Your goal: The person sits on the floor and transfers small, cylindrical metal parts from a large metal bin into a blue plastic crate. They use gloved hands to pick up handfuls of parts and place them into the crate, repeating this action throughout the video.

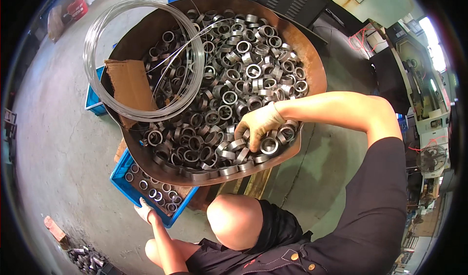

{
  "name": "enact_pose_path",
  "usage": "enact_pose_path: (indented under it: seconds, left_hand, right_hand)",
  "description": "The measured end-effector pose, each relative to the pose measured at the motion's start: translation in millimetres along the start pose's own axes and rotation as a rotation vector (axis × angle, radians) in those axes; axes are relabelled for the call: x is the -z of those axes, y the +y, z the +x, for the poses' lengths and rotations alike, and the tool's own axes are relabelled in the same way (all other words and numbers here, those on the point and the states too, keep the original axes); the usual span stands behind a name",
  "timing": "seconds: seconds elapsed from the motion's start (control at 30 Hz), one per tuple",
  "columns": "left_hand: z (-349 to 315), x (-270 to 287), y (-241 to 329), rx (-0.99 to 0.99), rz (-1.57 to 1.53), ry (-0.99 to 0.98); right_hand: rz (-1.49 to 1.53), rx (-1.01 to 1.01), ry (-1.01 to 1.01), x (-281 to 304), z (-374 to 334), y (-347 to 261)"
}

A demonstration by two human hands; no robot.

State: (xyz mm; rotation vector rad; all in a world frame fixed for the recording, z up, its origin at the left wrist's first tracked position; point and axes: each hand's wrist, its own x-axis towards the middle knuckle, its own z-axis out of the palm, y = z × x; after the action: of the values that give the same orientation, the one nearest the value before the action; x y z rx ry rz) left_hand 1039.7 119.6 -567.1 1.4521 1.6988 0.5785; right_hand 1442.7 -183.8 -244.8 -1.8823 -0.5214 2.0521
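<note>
A large rusty-brown metal bin (312,63) is heaped with short steel rings (229,97). My right hand (261,124), in a pale work glove, reaches into the near right part of the heap. Its fingers point down and curl around a metal ring (237,145); the fingertips are partly hidden among the rings. Below the bin at the left sits a blue plastic crate (161,215) with several rings (152,193) spread on its brown bottom. My gloved left hand (144,210) grips the crate's near left rim.
A coil of silvery wire (90,55) and a torn cardboard piece (129,85) lie over the bin's left side. Another blue crate (95,97) stands behind it. Wooden pallet slats (258,183) show beneath the bin. Metal scraps (85,259) lie on the floor, lower left.
</note>
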Motion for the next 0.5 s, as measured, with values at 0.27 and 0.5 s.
enact_pose_path:
  seconds: [0.27,0.5]
  left_hand:
    - [-27.9,-8.8,47.0,0.075,-0.046,-0.114]
    - [-12.1,14.8,37.9,0.014,0.199,0.013]
  right_hand:
    - [-0.538,0.153,-0.085,3.5,12.8,-2.4]
    - [-0.614,0.011,-0.050,-10.9,5.5,-28.1]
